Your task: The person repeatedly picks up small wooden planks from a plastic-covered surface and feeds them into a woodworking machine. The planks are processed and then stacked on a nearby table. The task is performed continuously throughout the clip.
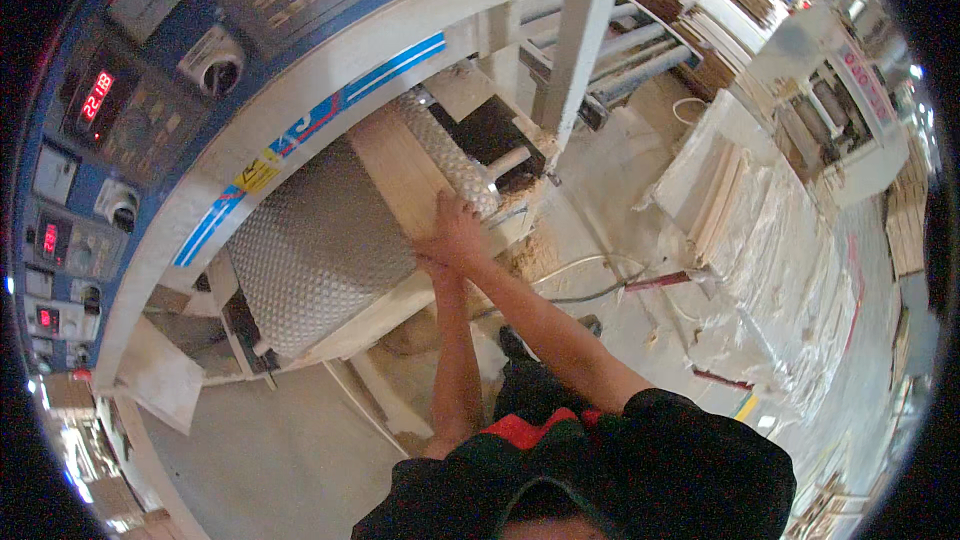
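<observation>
A pale wooden board (400,166) lies on a bumpy metal conveyor bed (318,250), its far end under the frame of a large machine. My two hands are close together at the board's near end. Fingers of my right hand (462,230) are bent over the board's right corner, holding it. My left hand (434,258) is against the near end, just left of and partly covered by the right. It appears to grip the board too, though its fingers are mostly hidden.
A blue control panel (150,120) with red displays and knobs rises at the left above a pale machine frame (340,80). To the right stands a plastic-wrapped stack (760,250) of wood. Sawdust and a cable (590,295) lie on the floor between.
</observation>
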`<state>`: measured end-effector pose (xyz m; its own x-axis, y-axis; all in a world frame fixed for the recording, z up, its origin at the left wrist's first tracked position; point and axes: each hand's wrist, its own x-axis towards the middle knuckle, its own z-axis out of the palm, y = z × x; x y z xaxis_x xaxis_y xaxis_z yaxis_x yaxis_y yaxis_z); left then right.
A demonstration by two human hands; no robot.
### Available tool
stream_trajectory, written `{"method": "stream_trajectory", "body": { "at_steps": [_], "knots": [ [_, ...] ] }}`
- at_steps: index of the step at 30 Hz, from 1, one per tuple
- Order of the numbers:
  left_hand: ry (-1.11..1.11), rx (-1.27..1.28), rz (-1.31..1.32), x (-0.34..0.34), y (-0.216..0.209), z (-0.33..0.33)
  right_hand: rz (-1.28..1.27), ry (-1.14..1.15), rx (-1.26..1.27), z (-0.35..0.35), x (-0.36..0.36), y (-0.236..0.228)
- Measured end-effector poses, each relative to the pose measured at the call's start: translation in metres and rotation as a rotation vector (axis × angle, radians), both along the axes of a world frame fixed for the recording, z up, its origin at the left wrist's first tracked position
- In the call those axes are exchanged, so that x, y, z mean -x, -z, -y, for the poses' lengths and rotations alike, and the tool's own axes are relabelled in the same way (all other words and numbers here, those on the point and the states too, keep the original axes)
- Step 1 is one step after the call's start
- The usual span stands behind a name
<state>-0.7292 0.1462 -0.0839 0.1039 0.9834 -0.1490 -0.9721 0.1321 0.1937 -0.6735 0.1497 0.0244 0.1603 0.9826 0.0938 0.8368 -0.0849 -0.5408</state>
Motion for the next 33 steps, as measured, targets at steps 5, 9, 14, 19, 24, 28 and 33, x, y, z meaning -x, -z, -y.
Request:
{"method": "stream_trajectory", "body": {
  "at_steps": [5,9,14,19,24,28,33],
  "knots": [
    [0.058,-0.004,-0.023,0.016,-0.001,-0.011,-0.137,-0.066,-0.011,-0.018,-0.001,0.005],
    [0.152,0.015,0.03,0.002,0.006,-0.017,-0.047,-0.061,-0.075,-0.023,-0.024,0.019],
    [0.315,0.132,0.395,-0.003,0.045,-0.011,-0.138,-0.046,-0.212,-0.009,-0.049,0.025],
    [0.382,0.623,0.24,-0.072,0.019,0.065,-0.354,0.113,0.059,0.091,-0.184,0.002],
    [0.635,0.717,-0.201,-0.17,0.001,0.125,0.213,0.857,0.034,0.223,-0.411,0.086],
    [0.773,0.578,-0.564,-0.267,-0.014,0.135,-0.132,1.215,0.225,0.223,-0.498,0.081],
    [0.994,-0.039,-1.218,-0.452,0.005,0.139,-0.417,1.015,0.109,0.241,-0.543,0.144]
  ]
}}
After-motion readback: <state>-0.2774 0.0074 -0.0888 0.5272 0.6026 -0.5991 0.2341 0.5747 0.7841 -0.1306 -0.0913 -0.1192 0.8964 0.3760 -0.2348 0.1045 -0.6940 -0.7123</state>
